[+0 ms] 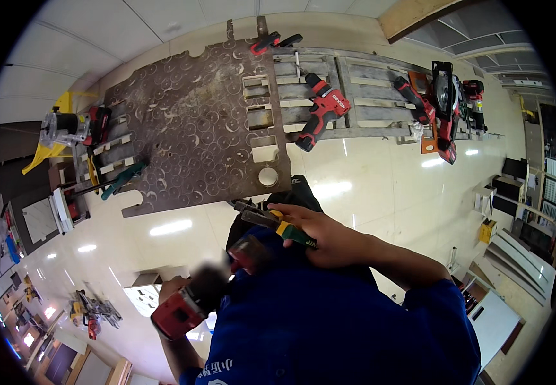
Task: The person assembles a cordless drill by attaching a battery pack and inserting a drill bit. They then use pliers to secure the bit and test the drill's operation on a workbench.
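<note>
My right hand (pixel 332 240) is closed round a pair of pliers (pixel 298 233) with green and yellow handles, held in front of my body. The pliers' metal jaws point left, toward the bench edge. Lower and to the left, my left hand (pixel 171 287) is partly hidden behind a red and black cordless power tool (pixel 180 313), which it grips. This tool is smeared by motion, and its exact kind is unclear. Beyond both hands lies a brown worn board (pixel 188 128) with many round marks, on a slatted bench.
Another red and black cordless drill (pixel 325 109) rests on the slats. Farther right are a circular saw (pixel 446 102) and more red cordless tools. A router (pixel 66 128) stands at the bench's left end, near a green-handled clamp (pixel 124 179). A red clamp (pixel 266 43) sits at the far edge.
</note>
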Demonstrator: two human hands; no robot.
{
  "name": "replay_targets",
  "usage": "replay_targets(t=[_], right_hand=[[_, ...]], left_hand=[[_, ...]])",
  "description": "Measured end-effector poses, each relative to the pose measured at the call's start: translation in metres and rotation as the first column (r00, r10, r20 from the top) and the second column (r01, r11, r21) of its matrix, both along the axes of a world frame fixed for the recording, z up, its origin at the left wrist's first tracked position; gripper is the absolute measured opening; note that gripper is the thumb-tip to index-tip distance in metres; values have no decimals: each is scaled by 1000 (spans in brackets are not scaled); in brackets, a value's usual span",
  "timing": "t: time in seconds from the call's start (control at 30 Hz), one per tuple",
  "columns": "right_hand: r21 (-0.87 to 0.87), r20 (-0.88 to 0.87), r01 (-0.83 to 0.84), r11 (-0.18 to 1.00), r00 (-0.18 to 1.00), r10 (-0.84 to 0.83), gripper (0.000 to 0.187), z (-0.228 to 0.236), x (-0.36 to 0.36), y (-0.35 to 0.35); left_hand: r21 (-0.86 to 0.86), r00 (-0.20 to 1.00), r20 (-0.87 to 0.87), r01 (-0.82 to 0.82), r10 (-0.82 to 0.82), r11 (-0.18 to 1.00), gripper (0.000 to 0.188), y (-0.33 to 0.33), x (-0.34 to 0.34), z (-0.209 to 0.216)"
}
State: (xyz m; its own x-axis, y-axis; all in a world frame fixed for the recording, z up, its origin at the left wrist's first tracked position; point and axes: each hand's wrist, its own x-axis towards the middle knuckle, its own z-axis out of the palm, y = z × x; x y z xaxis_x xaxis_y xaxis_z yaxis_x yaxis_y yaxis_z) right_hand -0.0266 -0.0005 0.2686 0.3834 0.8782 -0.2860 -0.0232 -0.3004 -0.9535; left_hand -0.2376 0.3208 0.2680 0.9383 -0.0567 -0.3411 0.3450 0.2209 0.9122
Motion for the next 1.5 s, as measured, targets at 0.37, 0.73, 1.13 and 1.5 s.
replay_targets(t=[0.37, 0.73, 1.13, 1.5], right_hand=[[144, -4, -153, 978, 988, 155, 50, 10, 0, 0], [291, -369, -21, 957, 920, 133, 56, 12, 2, 9], [288, -476, 94, 953, 877, 58, 61, 3, -5, 14], [268, -409, 113, 957, 912, 7, 73, -7, -6, 18]], left_hand=[[42, 987, 41, 156, -158, 987, 56, -14, 64, -19], [73, 999, -2, 50, -50, 996, 55, -14, 39, 1], [75, 999, 26, -39, 37, 996, 55, -16, 28, 1], [138, 997, 28, -79, 76, 987, 57, -13, 22, 9]])
